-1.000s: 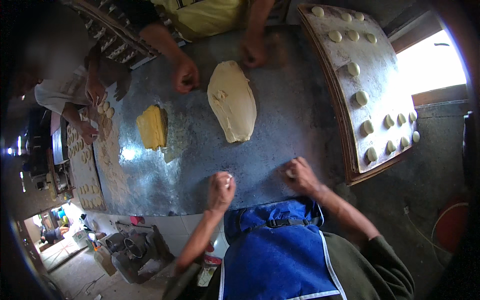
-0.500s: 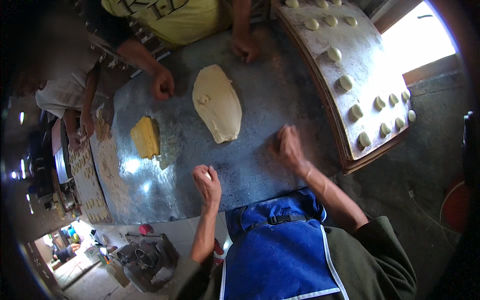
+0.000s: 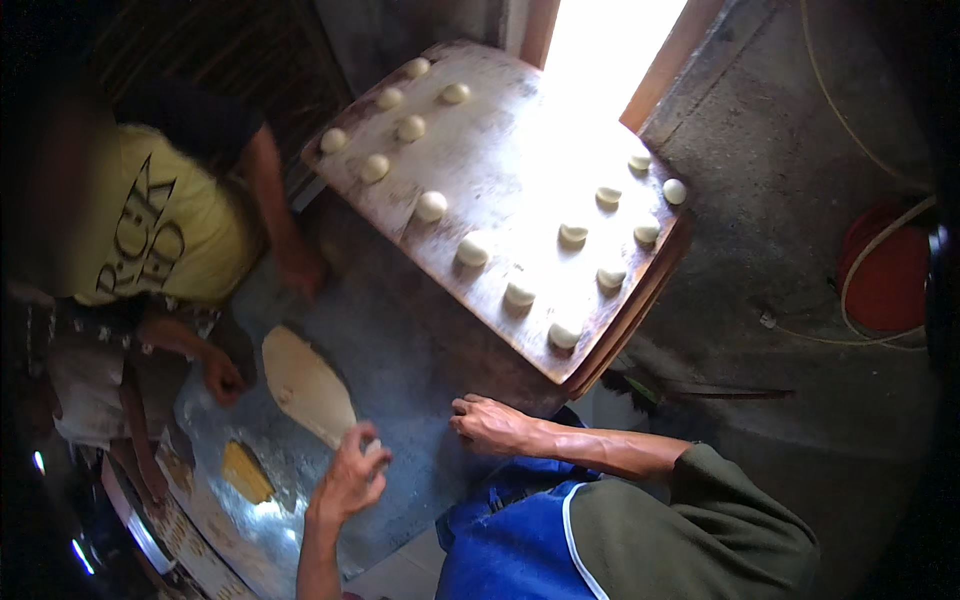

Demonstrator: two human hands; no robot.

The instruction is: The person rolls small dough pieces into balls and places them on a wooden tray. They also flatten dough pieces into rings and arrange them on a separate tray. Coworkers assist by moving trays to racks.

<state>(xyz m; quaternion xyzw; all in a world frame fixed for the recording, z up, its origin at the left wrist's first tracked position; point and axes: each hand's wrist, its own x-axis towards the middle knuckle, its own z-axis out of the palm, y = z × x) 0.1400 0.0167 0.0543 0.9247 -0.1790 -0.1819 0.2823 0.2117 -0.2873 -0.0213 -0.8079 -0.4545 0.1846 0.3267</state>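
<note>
My left hand [image 3: 350, 475] is closed around a small piece of white dough [image 3: 373, 447], which shows between the thumb and fingers. It is at the near end of a long, flattish slab of pale dough [image 3: 305, 385]; I cannot tell whether it touches the slab. My right hand [image 3: 490, 425] has its fingers curled down over the table [image 3: 415, 490], close to the near edge. Whatever lies under that palm, if anything, is hidden. A yellow block [image 3: 245, 472] rests on the metal tabletop, left of the slab.
A stack of wooden boards [image 3: 470, 165] stands beyond my right hand, with several round dough balls [image 3: 473, 249] on top. Across the table, a person in a yellow shirt [image 3: 175, 220] has one hand [image 3: 223, 377] near the slab. A red container [image 3: 885, 270] sits at far right.
The view has turned to the right, bringing the boards to the middle. My left hand has moved to the slab's near end. The right hand stays curled.
</note>
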